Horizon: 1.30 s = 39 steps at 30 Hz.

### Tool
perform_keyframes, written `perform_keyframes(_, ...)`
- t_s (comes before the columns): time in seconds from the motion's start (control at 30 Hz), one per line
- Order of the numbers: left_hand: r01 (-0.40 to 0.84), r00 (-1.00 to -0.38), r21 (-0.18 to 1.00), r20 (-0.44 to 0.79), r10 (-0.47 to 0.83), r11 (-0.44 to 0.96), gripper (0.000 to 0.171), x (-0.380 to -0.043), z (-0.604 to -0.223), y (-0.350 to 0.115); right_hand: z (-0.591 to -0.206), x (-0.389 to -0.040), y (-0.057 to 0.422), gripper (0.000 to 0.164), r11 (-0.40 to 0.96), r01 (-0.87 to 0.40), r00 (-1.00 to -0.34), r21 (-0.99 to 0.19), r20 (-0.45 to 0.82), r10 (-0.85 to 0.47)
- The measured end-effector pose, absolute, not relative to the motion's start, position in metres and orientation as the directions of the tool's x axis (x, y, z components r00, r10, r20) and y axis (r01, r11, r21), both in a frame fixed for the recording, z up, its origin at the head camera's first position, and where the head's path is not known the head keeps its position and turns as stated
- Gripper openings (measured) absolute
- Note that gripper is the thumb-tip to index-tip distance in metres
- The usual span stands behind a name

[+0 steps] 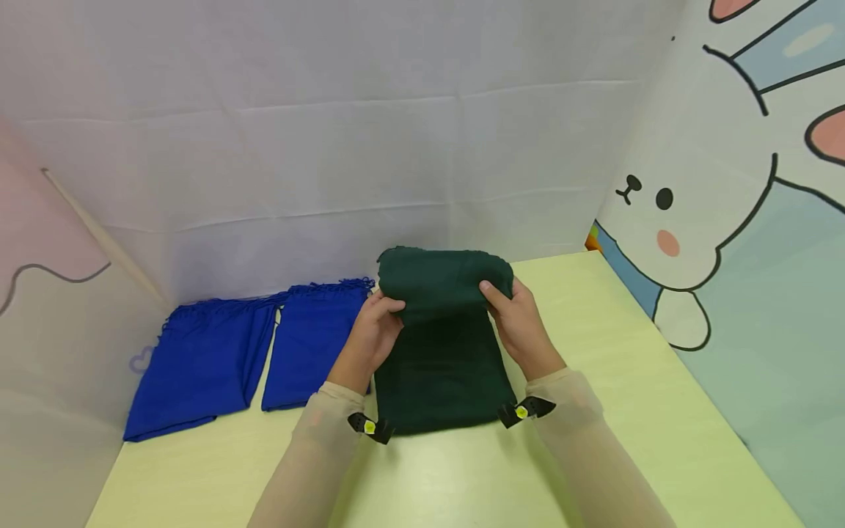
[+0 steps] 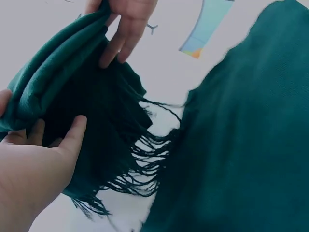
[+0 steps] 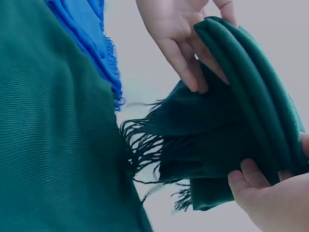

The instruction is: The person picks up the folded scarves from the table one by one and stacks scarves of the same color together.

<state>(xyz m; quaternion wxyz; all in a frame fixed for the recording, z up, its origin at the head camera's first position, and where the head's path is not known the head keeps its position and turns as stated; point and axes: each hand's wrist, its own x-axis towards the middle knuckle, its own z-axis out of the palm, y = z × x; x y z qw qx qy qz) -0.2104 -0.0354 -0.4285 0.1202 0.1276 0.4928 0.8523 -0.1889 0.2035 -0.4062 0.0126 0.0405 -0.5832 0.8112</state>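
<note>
A dark green fringed scarf (image 1: 442,374) lies partly flat on the table, its far part lifted in a folded, layered bundle. My left hand (image 1: 379,330) grips the left end of that bundle, thumb on top and fingers underneath. At the right end my right hand (image 1: 518,319) holds it the same way. From the side, the left wrist view shows the rolled layers (image 2: 53,67) between both hands. Dark tassels (image 3: 145,145) hang below the bundle toward the flat part in the right wrist view.
Left of the green scarf lie two folded blue fringed cloths, one nearer (image 1: 317,345) and one at the far left (image 1: 205,367). The pale yellow table (image 1: 634,411) meets a white cloth backdrop (image 1: 330,147) behind. A rabbit-printed wall (image 1: 759,293) rises at the right.
</note>
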Motion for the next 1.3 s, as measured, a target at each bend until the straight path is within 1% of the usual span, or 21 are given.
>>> perform_keyframes(0.1, -0.126, -0.93, 0.859, 0.072, 0.361, -0.496, 0.036, -0.212, -0.438, -0.034, -0.415, -0.192, 0.205, 0.048, -0.318, -0.032, -0.999, -0.948, 0.038, -0.014)
perform_keyframes(0.2, -0.153, -0.924, 0.844, 0.063, 0.377, -0.515, 0.048, -0.213, -0.442, -0.032, -0.421, -0.193, 0.204, 0.048, -0.326, -0.019, -1.0, -0.945, 0.022, -0.006)
perform_keyframes(0.33, -0.128, -0.921, 0.824, 0.108, 0.376, -0.551, 0.062, -0.216, -0.438, -0.031, -0.42, -0.197, 0.201, 0.05, -0.355, -0.067, -0.997, -0.933, 0.074, -0.007)
perform_keyframes(0.43, -0.113, -0.918, 0.806, 0.138, 0.371, -0.581, 0.068, -0.218, -0.434, -0.03, -0.418, -0.2, 0.198, 0.051, -0.368, -0.099, -0.994, -0.925, 0.11, -0.009)
perform_keyframes(0.5, -0.127, -0.922, 0.797, 0.126, 0.367, -0.591, 0.07, -0.217, -0.435, -0.03, -0.419, -0.2, 0.198, 0.051, -0.36, -0.087, -0.995, -0.929, 0.099, -0.015)
perform_keyframes(0.63, -0.168, -0.927, 0.804, 0.068, 0.369, -0.57, 0.07, -0.21, -0.444, -0.029, -0.428, -0.195, 0.2, 0.051, -0.336, -0.019, -0.999, -0.942, 0.031, -0.03)
perform_keyframes(0.8, -0.202, -0.922, 0.821, 0.024, 0.387, -0.534, 0.063, -0.198, -0.458, -0.027, -0.442, -0.185, 0.204, 0.048, -0.329, 0.035, -0.999, -0.944, -0.028, -0.027)
perform_keyframes(1.1, -0.296, -0.892, 0.735, 0.017, 0.452, -0.61, 0.055, -0.167, -0.458, -0.035, -0.445, -0.163, 0.202, 0.042, -0.324, 0.077, -0.994, -0.943, -0.049, -0.095)
perform_keyframes(1.2, -0.348, -0.89, 0.72, -0.051, 0.454, -0.601, 0.054, -0.157, -0.456, -0.039, -0.444, -0.16, 0.201, 0.042, -0.306, 0.113, -0.99, -0.945, -0.082, -0.112)
perform_keyframes(1.3, -0.393, -0.893, 0.7, -0.137, 0.429, -0.595, 0.054, -0.147, -0.455, -0.043, -0.445, -0.157, 0.202, 0.043, -0.275, 0.167, -0.983, -0.947, -0.137, -0.126)
